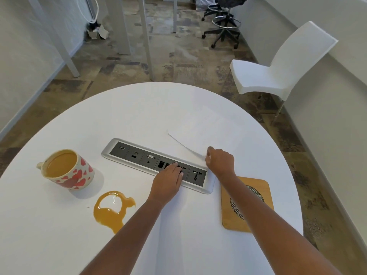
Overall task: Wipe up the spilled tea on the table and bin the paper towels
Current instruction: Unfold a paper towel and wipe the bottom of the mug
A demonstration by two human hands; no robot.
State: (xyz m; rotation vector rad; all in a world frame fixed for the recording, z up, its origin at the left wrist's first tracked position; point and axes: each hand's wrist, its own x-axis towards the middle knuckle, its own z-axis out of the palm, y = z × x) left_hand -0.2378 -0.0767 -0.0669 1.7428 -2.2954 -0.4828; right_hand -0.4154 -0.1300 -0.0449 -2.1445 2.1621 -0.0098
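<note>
- We take the middle of the round white table (pixel 139 108) as the centre of the clock.
- The spilled tea (pixel 108 215) lies at about 7 o'clock, a brown puddle with a ring-shaped part. It is near the heart-patterned mug (pixel 67 169), which stands at 9 o'clock, full of tea.
- The paper towels (pixel 210 130) lie flat at about 2 o'clock, well apart from the spill.
- Our right hand (pixel 219 162) has its fingers curled, and pinches the towels' near corner, whose edge is lifted off the table.
- Our left hand (pixel 168 181) rests with straight fingers on the socket panel (pixel 135 155) at the centre, gripping nothing.
- A wooden mat (pixel 232 223) lies at 4 o'clock under the right forearm.
- A white chair (pixel 278 62) stands beyond the table at 1 o'clock.
</note>
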